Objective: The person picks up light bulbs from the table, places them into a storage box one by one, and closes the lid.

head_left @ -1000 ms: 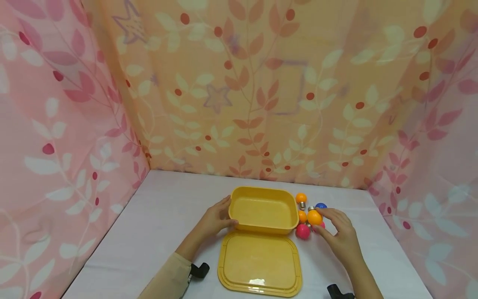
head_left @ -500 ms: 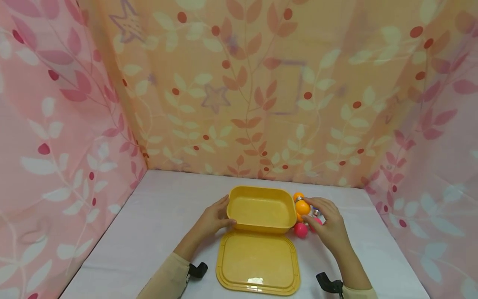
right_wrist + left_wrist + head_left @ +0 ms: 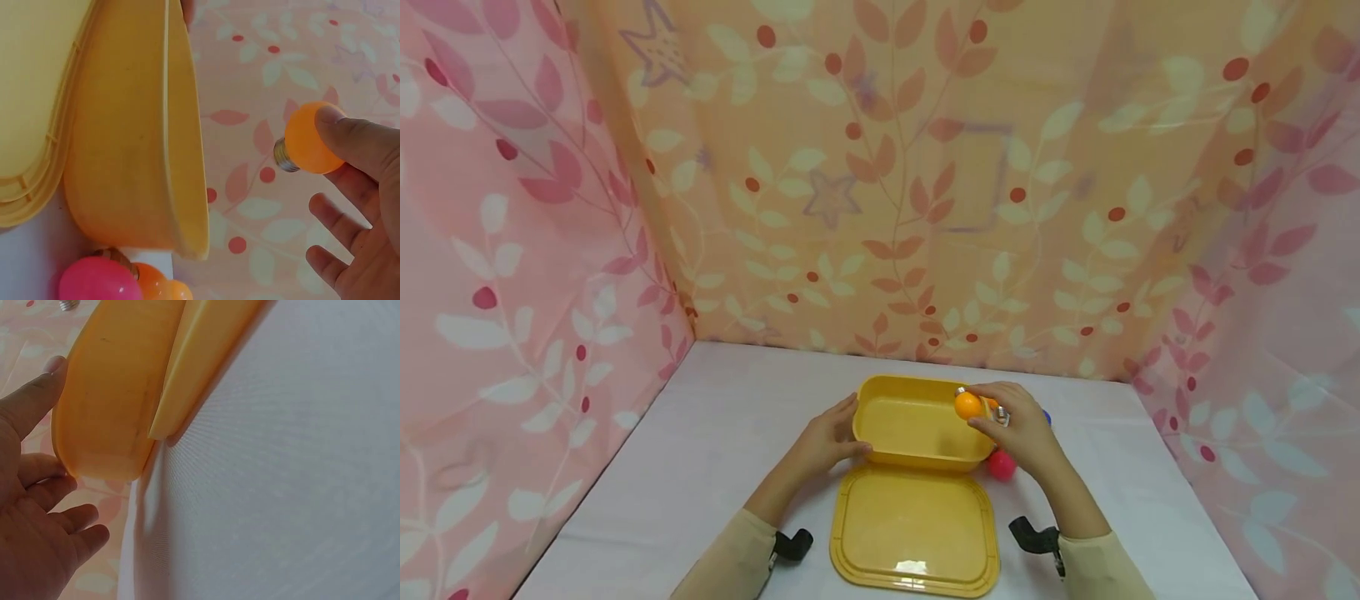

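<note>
My right hand pinches an orange light bulb between thumb and fingers, held above the right part of a yellow plastic box. In the right wrist view the bulb's metal screw base points toward the box. At the box's left end my left hand holds it, thumb at the front and fingers behind; the left wrist view has the thumb against the box wall. The box's inside, where visible, holds nothing. A pink bulb lies beside its right front corner.
In front of the box the yellow lid lies flat on the white-covered table. A blue bulb and other orange bulbs to the box's right are partly hidden. Patterned cloth surrounds the table.
My right hand has carried the orange bulb leftward from the group of bulbs to over the box. The left hand has stayed at the box's left end.
</note>
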Available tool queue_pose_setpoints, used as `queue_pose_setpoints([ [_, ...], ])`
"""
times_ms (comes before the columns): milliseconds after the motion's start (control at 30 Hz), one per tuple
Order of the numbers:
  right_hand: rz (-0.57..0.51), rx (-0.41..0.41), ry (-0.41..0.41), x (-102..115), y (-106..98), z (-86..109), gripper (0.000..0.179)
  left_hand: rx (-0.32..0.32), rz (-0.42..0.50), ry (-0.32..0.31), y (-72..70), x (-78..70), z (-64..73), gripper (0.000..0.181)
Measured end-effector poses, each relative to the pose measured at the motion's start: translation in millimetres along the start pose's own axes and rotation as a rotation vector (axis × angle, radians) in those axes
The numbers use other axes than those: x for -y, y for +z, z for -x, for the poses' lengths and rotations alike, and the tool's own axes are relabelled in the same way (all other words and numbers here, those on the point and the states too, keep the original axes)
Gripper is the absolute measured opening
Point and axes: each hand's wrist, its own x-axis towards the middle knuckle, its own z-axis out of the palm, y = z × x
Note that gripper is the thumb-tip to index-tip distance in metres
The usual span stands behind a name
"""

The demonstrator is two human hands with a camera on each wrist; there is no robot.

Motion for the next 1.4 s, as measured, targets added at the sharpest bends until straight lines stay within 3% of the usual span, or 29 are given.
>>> queue_pose_setpoints([
  [433, 0.011, 0.152, -0.004, 16.0, 27.4, -42.9, 0.042, -0.015, 0.049, -0.009, -1.4, 2.3, 6.9, 0.094],
  [600, 0.021, 0.208, -0.006, 14.9, 43.3, -50.7, 0.044, -0.001, 0.021, -0.017, -0.9, 4.9, 8.9, 0.096],
  [933, 0.036, 0.266, 0.009, 7.0, 70.3, -61.3, 0.043, 0.004, 0.053, -0.031, 1.4, 4.3, 12.2, 0.095],
  [1400, 0.017, 0.360, 0.037, 11.1, 99.7, -82.8, 0.040, 0.002, 0.048, -0.028, -0.7, -1.2, 2.6, 0.091],
])
